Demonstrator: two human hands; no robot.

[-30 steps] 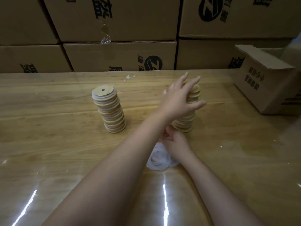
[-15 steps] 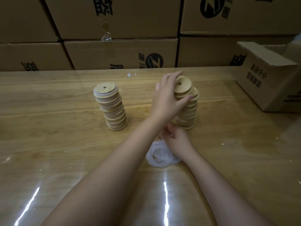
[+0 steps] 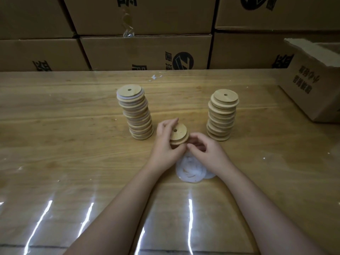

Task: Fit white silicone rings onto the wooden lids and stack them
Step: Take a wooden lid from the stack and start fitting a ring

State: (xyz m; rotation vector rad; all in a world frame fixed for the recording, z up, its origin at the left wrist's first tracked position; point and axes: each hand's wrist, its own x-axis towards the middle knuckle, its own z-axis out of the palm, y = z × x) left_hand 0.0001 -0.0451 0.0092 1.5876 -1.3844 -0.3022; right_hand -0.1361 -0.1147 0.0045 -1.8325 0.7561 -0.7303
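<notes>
A wide wooden table (image 3: 55, 144) under a glossy clear cover fills the view, with a wall of stacked brown cartons (image 3: 147, 50) along its far edge.

Left of centre stands a tall, slightly leaning stack of round wooden lids (image 3: 136, 115). White rims show between its layers, and the top lid has a small hole in the middle.

Just right of its base, the person's left hand (image 3: 164, 146) holds a single wooden lid (image 3: 178, 134) tilted up off the table. The fingers are curled behind its far edge and the thumb is at its near edge.

The right hand (image 3: 208, 152) meets the lid's lower right rim, with its fingers curled and the thumb and forefinger drawn together. I cannot tell whether they pinch anything.

Under and between the two wrists, a loose pile of white rings (image 3: 191, 171) lies flat on the table.

Further right stands a second stack of wooden lids (image 3: 222, 116), bare wood with no white showing, well apart from the first.

At the far right edge sits an open cardboard box (image 3: 312, 85) with its flap raised.
</notes>
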